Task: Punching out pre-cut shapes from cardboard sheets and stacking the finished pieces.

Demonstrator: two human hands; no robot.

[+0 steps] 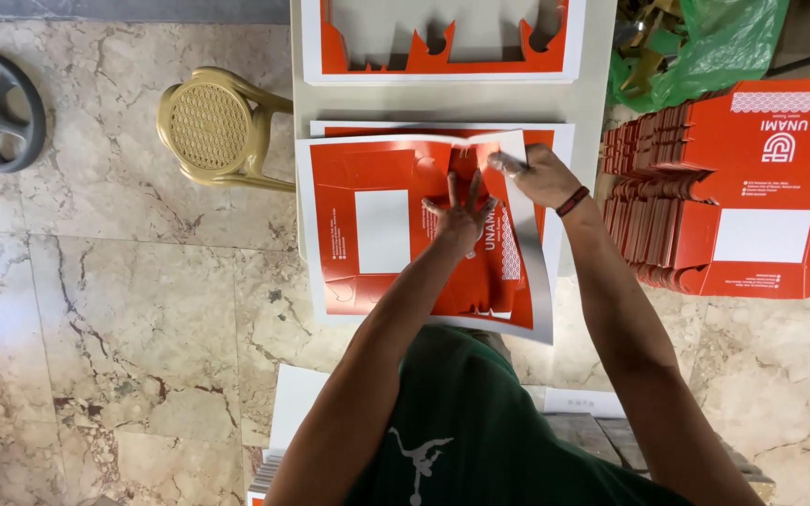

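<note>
Both hands' fingers [462,192] touch orange printed sheet [382,230].

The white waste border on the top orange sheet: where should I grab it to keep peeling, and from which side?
Grip the white waste border at its lifted far-right corner, where the right hand already pinches it. Come from the right, probably pulling toward the body: that strip is curled up off the orange sheet, while the left hand presses the printed part flat.

An orange printed card sheet [377,230] lies flat under the left hand [461,217]; its white margin strip [525,225] curls up at the right hand [538,173].
</note>
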